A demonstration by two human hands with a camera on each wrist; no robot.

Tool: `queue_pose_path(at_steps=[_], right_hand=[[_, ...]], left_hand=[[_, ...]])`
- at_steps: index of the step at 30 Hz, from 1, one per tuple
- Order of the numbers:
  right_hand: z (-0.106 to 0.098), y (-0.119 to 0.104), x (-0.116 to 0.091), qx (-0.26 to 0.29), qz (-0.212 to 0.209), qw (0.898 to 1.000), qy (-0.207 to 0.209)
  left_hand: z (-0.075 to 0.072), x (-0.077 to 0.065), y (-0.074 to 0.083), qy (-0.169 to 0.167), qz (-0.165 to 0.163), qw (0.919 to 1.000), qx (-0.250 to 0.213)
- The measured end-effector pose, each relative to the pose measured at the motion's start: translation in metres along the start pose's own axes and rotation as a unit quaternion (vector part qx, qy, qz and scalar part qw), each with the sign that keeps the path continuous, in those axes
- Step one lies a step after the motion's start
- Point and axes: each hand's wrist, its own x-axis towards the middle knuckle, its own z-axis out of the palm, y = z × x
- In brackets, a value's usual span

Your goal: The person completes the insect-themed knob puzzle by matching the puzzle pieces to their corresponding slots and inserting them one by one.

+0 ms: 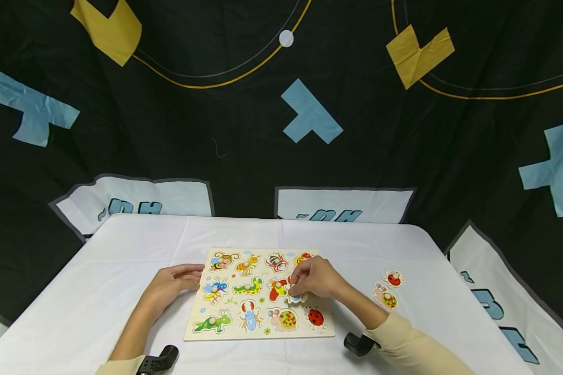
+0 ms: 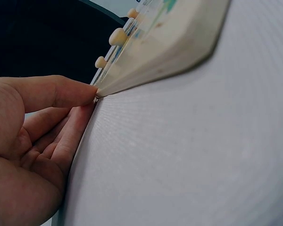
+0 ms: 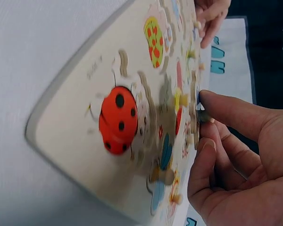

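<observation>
A wooden insect peg puzzle board [image 1: 236, 333] lies flat on the table. My right hand [image 1: 320, 278] is over its right half and pinches a puzzle piece [image 1: 294, 299] between thumb and fingers. In the right wrist view this piece [image 3: 194, 106] stands on edge just above the board, its picture mostly hidden. My left hand [image 1: 171, 286] is at the board's left edge; in the left wrist view its fingertips [image 2: 90, 94] touch that edge. The stag beetle [image 1: 250, 315], snail [image 1: 283, 319] and ladybug [image 1: 315, 316] places show pictures without knobs. Other places hold knobbed pieces, such as the caterpillar [image 1: 247, 286].
On the white tablecloth [image 1: 141, 245], right of the board, lie a loose ladybug piece [image 1: 394, 279] and a loose snail piece [image 1: 385, 297]. A black cloth [image 1: 244, 156] with blue and gold tape patches hangs behind the table.
</observation>
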Motion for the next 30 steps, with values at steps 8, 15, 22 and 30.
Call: queue_pose_path(at_steps=[8,15,22,30], right_hand=[[0.014,-0.008,0.001,0.014,-0.013,1.0,-0.018],[0.028,-0.014,0.003,0.026,-0.023,0.999,-0.027],[0.039,-0.024,0.005,0.045,-0.022,0.998,-0.034],[0.05,-0.031,0.007,0.037,-0.027,0.998,-0.045]], left_hand=[[0.0,-0.001,-0.001,0.001,-0.001,1.0,-0.006],[0.0,0.0,-0.001,-0.003,0.001,1.0,-0.007],[0.0,0.0,-0.001,-0.003,0.003,1.0,-0.003],[0.0,-0.001,0.001,-0.003,0.007,1.0,-0.005]])
